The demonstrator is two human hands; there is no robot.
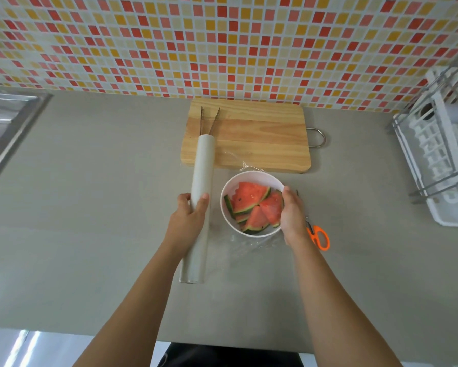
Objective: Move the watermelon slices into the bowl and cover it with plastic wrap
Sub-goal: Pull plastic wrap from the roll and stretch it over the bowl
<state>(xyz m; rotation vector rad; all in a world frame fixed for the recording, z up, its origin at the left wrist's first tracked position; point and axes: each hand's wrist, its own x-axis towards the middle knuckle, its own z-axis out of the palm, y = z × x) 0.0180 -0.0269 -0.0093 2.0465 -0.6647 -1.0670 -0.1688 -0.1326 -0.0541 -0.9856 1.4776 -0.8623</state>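
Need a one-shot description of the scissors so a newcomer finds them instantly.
Start at the wooden cutting board against the tiled wall, then drop to the white bowl of watermelon in front of it. The scissors lie on the grey counter just right of the bowl, beside the right hand; they alone have bright orange handles.

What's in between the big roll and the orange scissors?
The white bowl of watermelon slices, with the right hand on its rim, in the head view.
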